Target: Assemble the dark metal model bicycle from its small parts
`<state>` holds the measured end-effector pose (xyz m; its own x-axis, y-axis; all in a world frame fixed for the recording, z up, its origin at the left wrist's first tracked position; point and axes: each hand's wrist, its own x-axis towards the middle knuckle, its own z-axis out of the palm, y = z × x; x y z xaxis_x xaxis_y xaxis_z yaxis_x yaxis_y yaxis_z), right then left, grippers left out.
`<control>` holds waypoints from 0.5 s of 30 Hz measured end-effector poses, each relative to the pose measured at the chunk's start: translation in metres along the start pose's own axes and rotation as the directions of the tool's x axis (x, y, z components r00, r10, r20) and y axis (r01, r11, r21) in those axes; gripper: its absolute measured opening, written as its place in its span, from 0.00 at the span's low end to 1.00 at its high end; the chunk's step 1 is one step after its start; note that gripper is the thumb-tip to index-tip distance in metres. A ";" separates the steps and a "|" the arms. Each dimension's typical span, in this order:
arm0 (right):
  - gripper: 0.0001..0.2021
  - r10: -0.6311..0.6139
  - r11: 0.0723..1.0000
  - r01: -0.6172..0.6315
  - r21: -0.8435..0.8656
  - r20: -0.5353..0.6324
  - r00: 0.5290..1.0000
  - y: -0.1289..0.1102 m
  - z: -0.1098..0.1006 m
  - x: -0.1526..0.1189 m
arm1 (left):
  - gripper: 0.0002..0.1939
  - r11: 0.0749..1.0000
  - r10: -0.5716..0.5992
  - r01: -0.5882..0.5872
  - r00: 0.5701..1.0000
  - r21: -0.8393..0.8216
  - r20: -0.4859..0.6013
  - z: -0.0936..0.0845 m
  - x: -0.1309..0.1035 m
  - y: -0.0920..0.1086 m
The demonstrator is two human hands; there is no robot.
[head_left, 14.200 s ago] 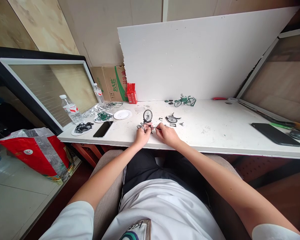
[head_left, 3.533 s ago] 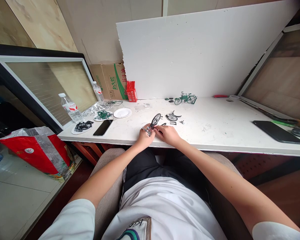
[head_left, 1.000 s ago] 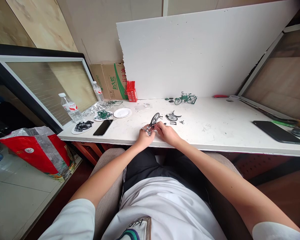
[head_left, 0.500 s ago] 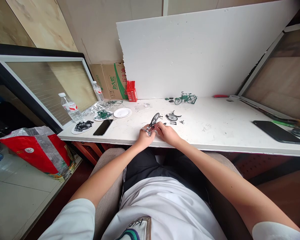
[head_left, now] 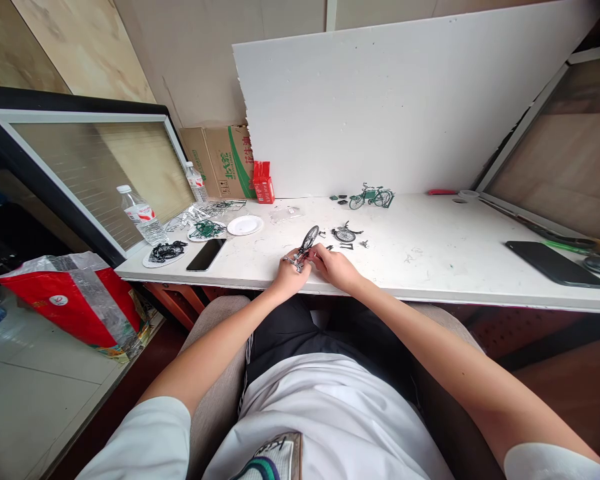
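Near the table's front edge, my left hand [head_left: 292, 273] is closed on a small model bicycle part [head_left: 309, 239], a dark frame piece with a spoked wheel pointing up and away. My right hand [head_left: 334, 265] meets it from the right, thumb and fingertips pinched against the same part; whether a smaller piece sits between them is hidden. Just beyond the hands lies another wheel assembly [head_left: 345, 233] with dark arms. Several tiny dark pieces [head_left: 347, 246] are scattered close to it. Farther back stands a green model bicycle [head_left: 371, 197].
At left are plates of black parts [head_left: 167, 252] and green parts [head_left: 207, 229], a bare white plate [head_left: 245, 225], a phone [head_left: 207, 255] and a water bottle [head_left: 143, 215]. A red box [head_left: 263, 183] stands behind. Another phone [head_left: 555, 264] lies at right, near pliers-like tools.
Almost nothing differs. Both hands stay in place around the bicycle part, with at most a slight shift of the right fingers.
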<state>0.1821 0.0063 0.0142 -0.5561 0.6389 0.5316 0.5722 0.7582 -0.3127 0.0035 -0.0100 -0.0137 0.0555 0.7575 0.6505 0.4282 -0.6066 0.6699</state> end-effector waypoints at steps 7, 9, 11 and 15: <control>0.10 0.008 0.999 -0.007 -0.031 0.014 1.000 0.000 0.001 0.000 | 0.14 1.000 0.013 -0.013 1.000 0.011 -0.002 0.001 -0.001 -0.003; 0.11 0.009 0.999 -0.008 -0.035 0.021 1.000 0.000 0.001 0.000 | 0.14 0.999 0.027 -0.027 1.000 0.018 -0.008 0.002 -0.001 -0.003; 0.10 0.011 0.999 -0.010 -0.037 0.022 1.000 0.001 0.001 0.001 | 0.14 0.998 0.040 -0.040 0.999 0.042 -0.010 0.001 -0.001 -0.003; 0.10 0.005 0.999 -0.004 -0.038 0.020 1.000 0.002 0.002 0.000 | 0.15 0.995 0.049 -0.049 0.999 0.084 0.010 0.000 -0.001 -0.001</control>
<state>0.1817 0.0084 0.0121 -0.5656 0.6449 0.5140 0.5965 0.7503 -0.2850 0.0033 -0.0095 -0.0153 0.0853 0.7293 0.6788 0.4995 -0.6208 0.6043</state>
